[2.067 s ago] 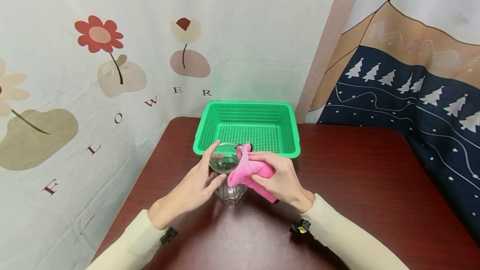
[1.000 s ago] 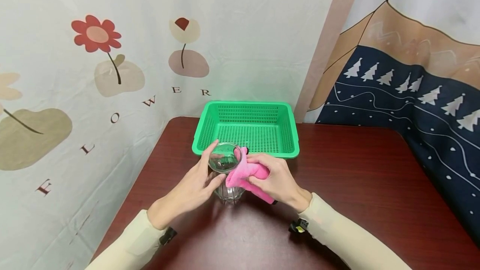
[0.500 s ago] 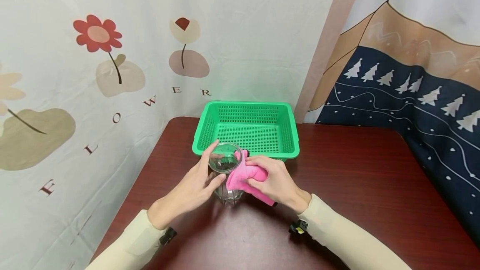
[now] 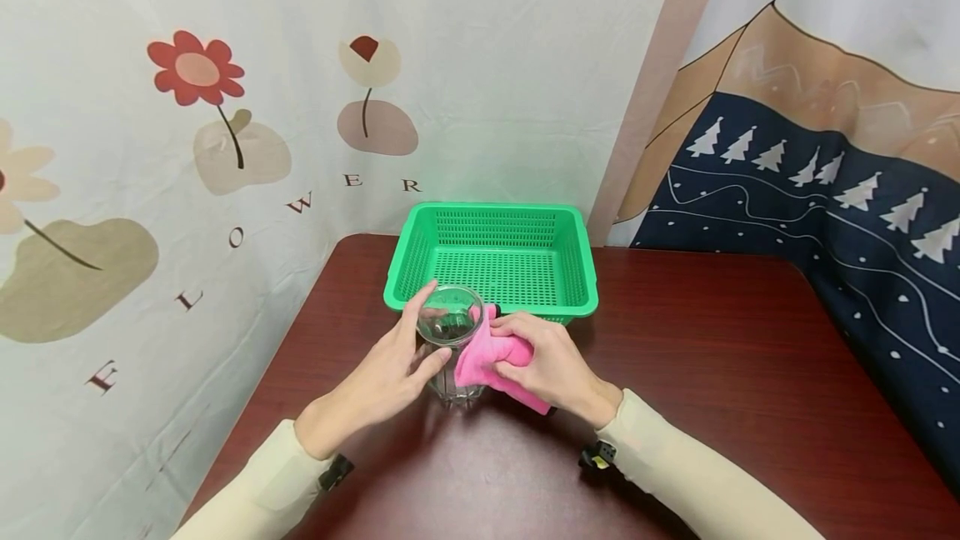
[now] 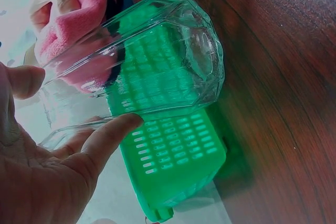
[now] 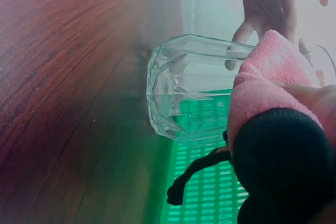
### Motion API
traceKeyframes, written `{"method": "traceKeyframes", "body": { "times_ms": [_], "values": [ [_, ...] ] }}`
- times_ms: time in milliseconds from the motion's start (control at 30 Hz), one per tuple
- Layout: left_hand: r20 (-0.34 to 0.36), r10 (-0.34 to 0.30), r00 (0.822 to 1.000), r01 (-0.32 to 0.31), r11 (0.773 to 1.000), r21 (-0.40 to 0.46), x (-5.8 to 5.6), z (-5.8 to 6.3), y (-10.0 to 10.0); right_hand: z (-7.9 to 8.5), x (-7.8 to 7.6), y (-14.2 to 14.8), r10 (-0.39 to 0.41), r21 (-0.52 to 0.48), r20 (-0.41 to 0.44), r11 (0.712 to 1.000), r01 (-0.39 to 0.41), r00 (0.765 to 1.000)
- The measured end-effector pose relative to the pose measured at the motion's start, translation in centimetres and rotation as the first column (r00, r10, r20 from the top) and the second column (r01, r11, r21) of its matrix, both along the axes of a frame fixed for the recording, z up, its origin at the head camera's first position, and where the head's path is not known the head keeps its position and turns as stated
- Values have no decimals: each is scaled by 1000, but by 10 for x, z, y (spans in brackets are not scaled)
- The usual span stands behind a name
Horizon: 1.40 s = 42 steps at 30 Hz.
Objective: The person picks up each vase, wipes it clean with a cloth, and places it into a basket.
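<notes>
A clear, faceted glass vase (image 4: 452, 325) stands upright on the table, its wide mouth facing up. My left hand (image 4: 382, 386) grips it from the left near the rim, thumb on the near side and fingers on the far side. In the left wrist view the thumb and fingers (image 5: 107, 140) show against the glass. My right hand (image 4: 551, 361) pinches a bunched pink cloth (image 4: 487, 357) with black trim and presses it to the vase's right outer side. In the right wrist view the cloth (image 6: 273, 95) covers part of the glass, and a black strap (image 6: 197, 174) hangs from it.
A green perforated plastic basket (image 4: 588, 269) sits just behind the vase, by the back edge of the dark red wooden table (image 4: 712, 382). Printed curtains (image 4: 517, 65) hang behind the table and along the left and right.
The right hand and the pink cloth have slid a little left and down along the side of the vase. The left hand and vase stay almost in place.
</notes>
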<state>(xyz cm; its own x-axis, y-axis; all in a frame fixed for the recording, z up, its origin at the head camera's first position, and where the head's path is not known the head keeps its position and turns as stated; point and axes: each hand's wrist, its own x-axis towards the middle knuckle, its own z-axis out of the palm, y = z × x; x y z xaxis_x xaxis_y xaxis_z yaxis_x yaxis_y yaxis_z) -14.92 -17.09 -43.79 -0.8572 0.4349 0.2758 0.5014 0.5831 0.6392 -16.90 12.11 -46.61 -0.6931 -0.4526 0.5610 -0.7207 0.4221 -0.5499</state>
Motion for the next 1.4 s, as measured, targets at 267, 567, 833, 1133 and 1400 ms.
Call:
{"method": "traceKeyframes", "body": {
  "times_ms": [267, 567, 833, 1133, 1400],
  "values": [
    [4, 0, 1000, 0, 1000, 4, -1, -1, -1, -1, 0, 1, -22, 63, 42, 998, 19, 999],
    [10, -5, 1000, 5, 1000, 12, -1, 1, 0, 0, 2, 1, -47, 154, 46, 987, 39, 998],
    [10, -12, 1000, 12, 1000, 14, -1, 1, -1, -2, 2, 2, -93, 264, 91, 962, 66, 991],
    [7, -9, 1000, 9, 1000, 14, -1, 1, -1, -5, 2, 3, -105, 321, 86, 944, 72, 991],
    [6, -11, 1000, 11, 1000, 10, 0, 0, -1, -10, 3, 3, -132, 391, 146, 918, 65, 980]
  ]
}}
